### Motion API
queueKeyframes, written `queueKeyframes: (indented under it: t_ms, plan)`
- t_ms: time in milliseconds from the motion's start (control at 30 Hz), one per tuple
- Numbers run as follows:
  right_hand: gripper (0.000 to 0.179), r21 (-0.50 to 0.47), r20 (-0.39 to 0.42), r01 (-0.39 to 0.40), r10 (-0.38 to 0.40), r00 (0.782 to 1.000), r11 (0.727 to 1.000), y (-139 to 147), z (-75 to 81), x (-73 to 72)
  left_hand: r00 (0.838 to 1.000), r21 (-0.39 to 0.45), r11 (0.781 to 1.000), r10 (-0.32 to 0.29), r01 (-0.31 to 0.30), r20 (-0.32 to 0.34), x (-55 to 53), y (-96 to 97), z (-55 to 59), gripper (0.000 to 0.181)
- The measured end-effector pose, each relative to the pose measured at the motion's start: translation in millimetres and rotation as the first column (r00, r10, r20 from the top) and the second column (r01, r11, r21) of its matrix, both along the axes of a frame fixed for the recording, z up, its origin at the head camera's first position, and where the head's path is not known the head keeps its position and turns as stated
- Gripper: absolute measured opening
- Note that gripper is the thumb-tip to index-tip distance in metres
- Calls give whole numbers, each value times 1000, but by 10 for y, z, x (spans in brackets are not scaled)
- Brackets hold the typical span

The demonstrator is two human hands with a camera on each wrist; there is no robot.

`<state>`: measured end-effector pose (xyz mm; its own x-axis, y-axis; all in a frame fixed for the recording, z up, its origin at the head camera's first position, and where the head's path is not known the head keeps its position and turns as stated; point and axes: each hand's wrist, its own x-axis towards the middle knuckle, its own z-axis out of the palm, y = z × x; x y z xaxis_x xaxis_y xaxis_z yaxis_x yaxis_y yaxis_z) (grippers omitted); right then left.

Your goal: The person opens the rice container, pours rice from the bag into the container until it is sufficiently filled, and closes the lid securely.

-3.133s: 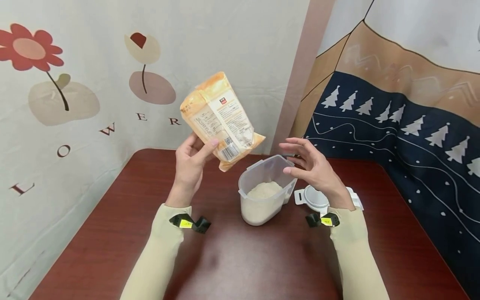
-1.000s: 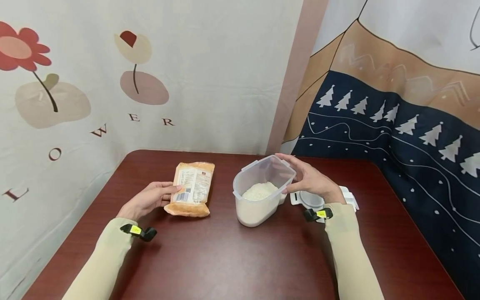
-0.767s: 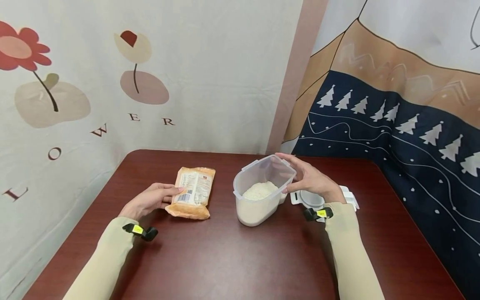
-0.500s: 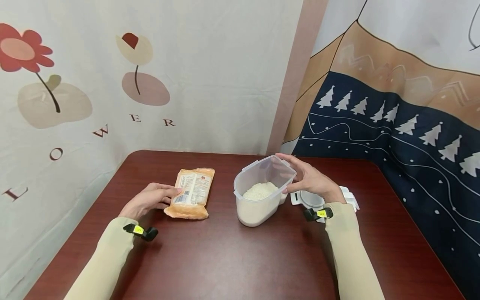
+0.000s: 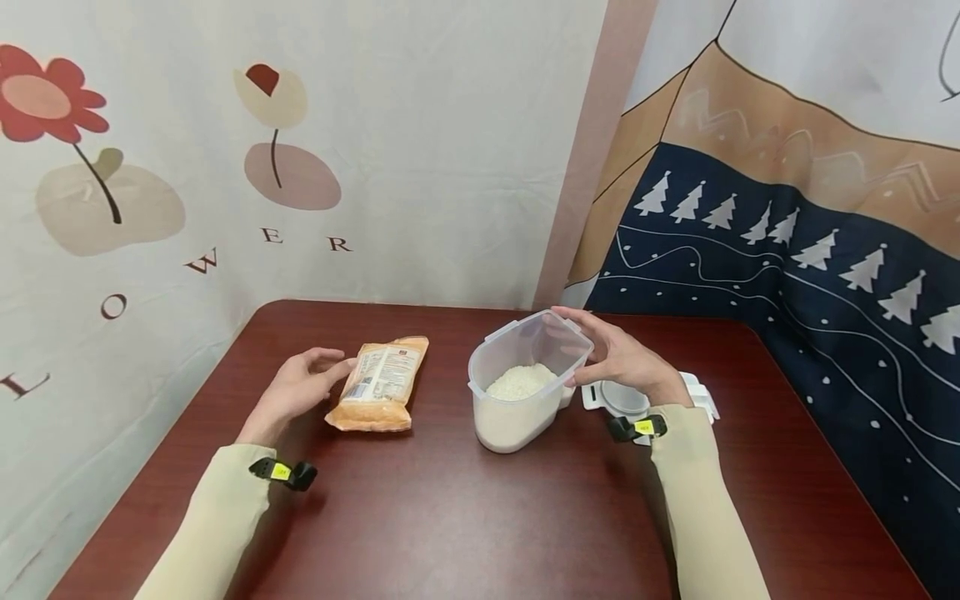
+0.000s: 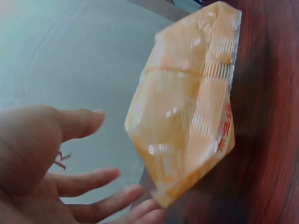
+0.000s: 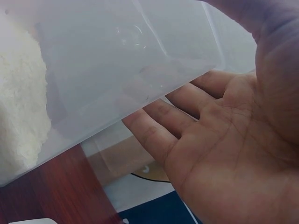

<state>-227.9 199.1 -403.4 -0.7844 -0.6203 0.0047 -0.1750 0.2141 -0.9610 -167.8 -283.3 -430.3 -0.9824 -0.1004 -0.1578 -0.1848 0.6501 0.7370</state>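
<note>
An orange plastic food packet with a white printed label lies on the table at the left. My left hand is beside it, fingers spread and holding nothing; the left wrist view shows a gap between the thumb and the packet. Toward the middle stands a clear plastic storage container, uncovered, partly filled with white grains that look like rice. My right hand holds its right end, thumb at the near rim and fingers along the far side. In the right wrist view the fingers lie against the translucent wall.
A white lid with a round grey panel lies right of the container, partly under my right forearm. The dark red table ends at the back against a printed cloth backdrop.
My left hand brought the packet down from the air, laid it on the table at the left and let go. My right hand came to the container and took hold of its end.
</note>
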Motion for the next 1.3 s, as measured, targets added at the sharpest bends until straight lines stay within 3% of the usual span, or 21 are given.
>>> queueKeyframes:
  t_ms: [100, 200, 367, 600, 933, 1000, 1167, 1300]
  plan:
    - [104, 7, -13, 3, -3, 1000, 1000, 2, 7, 0, 994, -52, 999, 9, -15, -105, 21, 86, 47, 74]
    - [104, 6, -22, 0, 0, 1000, 1000, 5, 10, -6, 976, -15, 1000, -10, 7, -218, 21, 198, 70, 75]
    - [104, -2, -28, -7, 7, 1000, 1000, 3, 3, -14, 914, 89, 985, -101, 147, -392, 2, 425, 61, 65]
    - [105, 0, -18, -2, 2, 1000, 1000, -8, -1, -9, 820, 187, 912, -219, 364, -529, 12, 783, 83, 64]
    - [104, -12, 1, -4, 4, 1000, 1000, -21, 5, -12, 733, 205, 799, -371, 565, -570, 10, 1230, 21, 90]
    - [104, -12, 1, -3, 3, 1000, 1000, -24, 1, -12, 726, 214, 783, -385, 583, -570, 12, 1299, -6, 95]
    - [105, 0, -13, 7, -7, 1000, 1000, -25, -20, -7, 734, 260, 752, -400, 605, -549, 34, 1440, -55, 104]
    - [106, 10, -24, 19, -19, 1000, 1000, -14, -20, -2, 735, 254, 749, -420, 612, -532, 53, 1535, -95, 109]
